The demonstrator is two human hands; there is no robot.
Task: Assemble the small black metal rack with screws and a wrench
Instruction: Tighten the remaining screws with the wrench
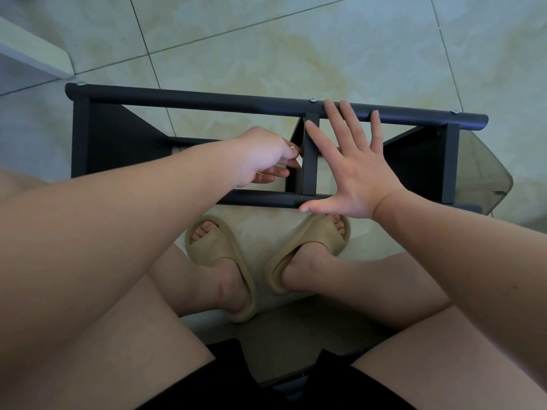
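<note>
The black rack (192, 99) stands on the floor (266, 54). The right hand (352, 170) lies flat across its rails, fingers spread, probably to steady it. The left hand (266, 161) curls beside the middle bar (310, 167); I cannot tell whether it pinches anything.

One head-worn camera looks steeply down from close above the rack (189, 99) and floor (296, 39).

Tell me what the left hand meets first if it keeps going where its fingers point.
The middle bar: the left hand points straight at it and looks almost touching it already, though depth is unclear from this one view.
</note>
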